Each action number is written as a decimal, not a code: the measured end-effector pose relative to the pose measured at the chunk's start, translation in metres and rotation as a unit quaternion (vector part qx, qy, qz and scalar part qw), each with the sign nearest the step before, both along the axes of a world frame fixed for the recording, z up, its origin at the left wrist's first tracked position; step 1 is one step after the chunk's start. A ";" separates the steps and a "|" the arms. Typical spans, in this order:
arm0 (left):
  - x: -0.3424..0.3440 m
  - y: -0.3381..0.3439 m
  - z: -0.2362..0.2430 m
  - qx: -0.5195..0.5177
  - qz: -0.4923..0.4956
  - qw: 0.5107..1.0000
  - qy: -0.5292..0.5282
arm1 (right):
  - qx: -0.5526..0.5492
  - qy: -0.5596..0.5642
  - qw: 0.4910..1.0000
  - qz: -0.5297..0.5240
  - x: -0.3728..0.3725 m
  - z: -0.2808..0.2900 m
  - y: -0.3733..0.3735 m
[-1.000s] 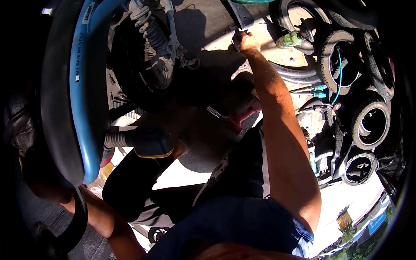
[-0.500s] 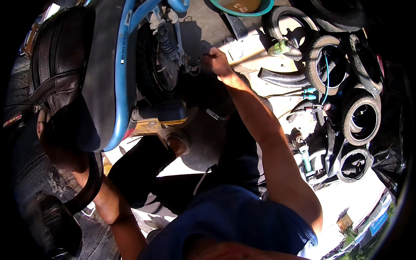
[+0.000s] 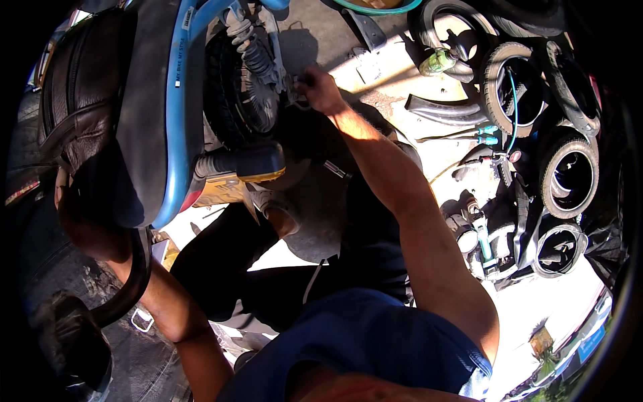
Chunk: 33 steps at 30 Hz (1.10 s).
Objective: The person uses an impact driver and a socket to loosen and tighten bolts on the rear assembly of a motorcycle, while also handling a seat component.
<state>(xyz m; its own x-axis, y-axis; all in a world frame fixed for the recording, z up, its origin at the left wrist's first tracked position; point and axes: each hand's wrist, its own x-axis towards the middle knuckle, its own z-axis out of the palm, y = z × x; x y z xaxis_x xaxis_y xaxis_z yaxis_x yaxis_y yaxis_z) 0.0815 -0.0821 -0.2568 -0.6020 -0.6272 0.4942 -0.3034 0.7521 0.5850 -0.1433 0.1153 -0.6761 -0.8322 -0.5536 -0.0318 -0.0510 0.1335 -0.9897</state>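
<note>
A blue-framed bike (image 3: 175,120) with a dark seat stands on my left, a black leather bag (image 3: 84,87) against it. My right hand (image 3: 323,92) is closed beside the hub of the wheel (image 3: 231,100), close to the shock absorber (image 3: 249,50). Whatever its fingers pinch is too small and dark to make out. My left hand (image 3: 90,231) lies in deep shadow under the bag, at the far side of the seat. Only a bit of its fingers shows along the bag's edge, so its grip stays unclear.
Several loose tyres (image 3: 570,175) lie along the right. Blue-handled screwdrivers (image 3: 487,136), a curved piece of tyre (image 3: 442,110) and a green bottle (image 3: 437,62) are on the floor. A teal basin (image 3: 382,8) sits at the top; a black curved bar (image 3: 137,275) crosses my left forearm.
My right hand has shifted slightly left and stays by the wheel hub. The view has tilted a little, so the tyres and basin sit differently. My left hand keeps its place by the bag.
</note>
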 end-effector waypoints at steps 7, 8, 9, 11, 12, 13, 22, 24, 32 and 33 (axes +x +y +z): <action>-0.002 0.001 0.000 0.048 -0.014 0.996 0.069 | 0.011 -0.035 0.999 0.009 -0.003 0.016 0.005; 0.000 -0.001 -0.001 0.047 -0.018 0.996 0.071 | 0.018 -0.026 0.999 0.010 -0.002 0.017 0.005; -0.001 -0.001 -0.002 0.041 -0.025 0.997 0.067 | 0.017 -0.026 0.999 0.011 -0.004 0.015 0.006; -0.001 -0.003 -0.003 0.027 -0.044 0.997 0.055 | 0.014 -0.026 0.999 0.013 -0.007 0.010 0.007; 0.000 -0.003 -0.002 0.013 -0.044 0.998 0.047 | 0.013 -0.029 0.999 0.006 -0.006 0.014 0.006; 0.001 -0.003 -0.003 -0.002 -0.043 0.998 0.040 | 0.012 -0.031 0.999 -0.002 -0.005 0.017 0.005; 0.001 -0.008 -0.004 0.045 -0.043 0.996 0.064 | 0.137 -0.001 0.991 -0.006 -0.012 0.020 -0.004; 0.000 -0.009 -0.004 0.120 -0.042 0.986 0.109 | 0.176 -0.021 0.984 -0.007 -0.014 0.019 -0.006; -0.004 0.002 -0.003 0.085 -0.019 0.991 0.099 | 0.199 -0.122 0.972 0.018 -0.031 0.029 0.004; -0.004 0.003 -0.004 0.078 -0.019 0.992 0.094 | 0.180 -0.111 0.977 0.025 -0.029 0.028 0.007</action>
<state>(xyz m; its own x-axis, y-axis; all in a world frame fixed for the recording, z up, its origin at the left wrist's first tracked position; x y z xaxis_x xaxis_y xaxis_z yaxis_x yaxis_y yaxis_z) 0.0777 -0.0791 -0.2608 -0.5329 -0.6834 0.4990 -0.1510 0.6570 0.7386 -0.1719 0.1222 -0.6481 -0.7552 -0.5125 -0.4087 0.1446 0.4779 -0.8664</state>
